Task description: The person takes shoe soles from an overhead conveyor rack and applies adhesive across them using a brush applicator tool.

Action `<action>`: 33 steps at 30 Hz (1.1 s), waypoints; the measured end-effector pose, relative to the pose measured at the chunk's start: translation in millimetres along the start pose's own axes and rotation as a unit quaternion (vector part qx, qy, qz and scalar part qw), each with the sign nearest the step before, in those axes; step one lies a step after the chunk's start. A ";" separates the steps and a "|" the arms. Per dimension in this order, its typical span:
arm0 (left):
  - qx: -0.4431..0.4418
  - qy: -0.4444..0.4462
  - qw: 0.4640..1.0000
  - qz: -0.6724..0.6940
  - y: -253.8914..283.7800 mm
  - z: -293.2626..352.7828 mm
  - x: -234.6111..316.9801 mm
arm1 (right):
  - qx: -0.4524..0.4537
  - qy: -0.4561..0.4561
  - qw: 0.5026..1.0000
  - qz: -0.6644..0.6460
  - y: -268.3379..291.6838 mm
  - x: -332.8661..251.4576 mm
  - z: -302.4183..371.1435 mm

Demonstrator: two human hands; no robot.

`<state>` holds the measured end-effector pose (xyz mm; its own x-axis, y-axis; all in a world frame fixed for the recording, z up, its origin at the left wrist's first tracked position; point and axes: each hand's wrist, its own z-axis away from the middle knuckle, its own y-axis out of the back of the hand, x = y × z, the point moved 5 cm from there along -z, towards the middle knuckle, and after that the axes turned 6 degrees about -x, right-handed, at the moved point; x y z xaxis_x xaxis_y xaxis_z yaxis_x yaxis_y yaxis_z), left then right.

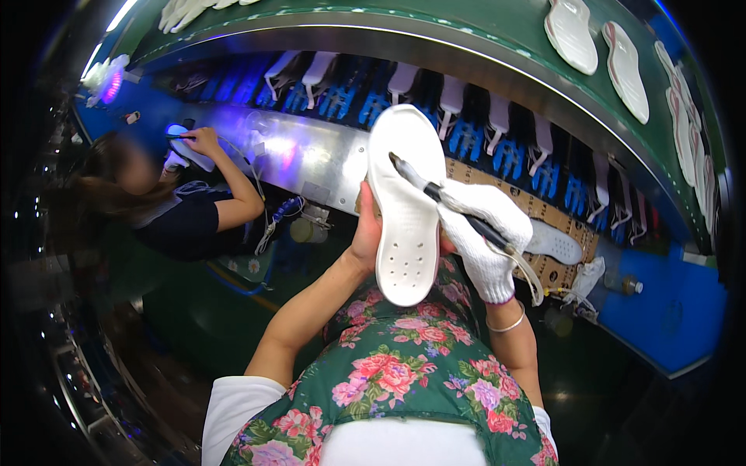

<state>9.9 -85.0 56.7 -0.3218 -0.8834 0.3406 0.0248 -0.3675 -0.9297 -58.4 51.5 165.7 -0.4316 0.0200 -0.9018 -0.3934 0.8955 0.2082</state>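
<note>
A white shoe sole [408, 225], with small holes at its near end, stands in front of my floral apron. My bare left hand [368, 233] grips it by the left edge; the fingers behind it are mostly hidden. In my right hand [491, 233], which wears a white knit glove, is a brush [416, 175] with a black handle, a metal collar and a thin tube trailing from its back end. Its dark tip lies over the far half of the sole, and I cannot tell whether it touches. Another pale sole [553, 243] rests on cardboard behind my right hand.
A green conveyor [497, 19] carrying several white soles curves across the far side. Below it are a metal ledge [330, 167] and a row of blue and white parts [452, 105]. At left a co-worker [194, 198] handles a sole. A blue table [660, 311] stands at right.
</note>
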 end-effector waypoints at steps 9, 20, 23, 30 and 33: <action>0.076 -0.078 0.981 -0.158 0.0 -9.4 -13.9 | 0.024 0.157 0.965 0.210 -1.0 -6.5 -22.0; -0.110 -0.064 0.992 0.003 13.3 -9.3 -10.7 | 0.074 -0.013 0.997 0.002 -4.7 13.8 -1.0; -0.060 -0.058 0.996 -0.039 6.5 -12.3 -6.3 | -0.052 0.117 0.985 0.119 -18.2 -8.2 -5.7; 0.010 -0.072 0.985 -0.157 20.0 -9.7 18.1 | -0.026 0.082 0.993 0.075 -12.8 2.0 -7.0; 0.020 -0.092 0.984 -0.153 15.4 -13.4 26.7 | -0.106 0.155 0.975 0.115 -24.4 -3.9 -2.9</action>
<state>-11.0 -110.4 49.6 -0.1425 -0.7655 0.6274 -0.0078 -0.6330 -0.7741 -49.5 28.3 165.3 -0.7407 0.0453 -0.6703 -0.4009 0.7708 0.4952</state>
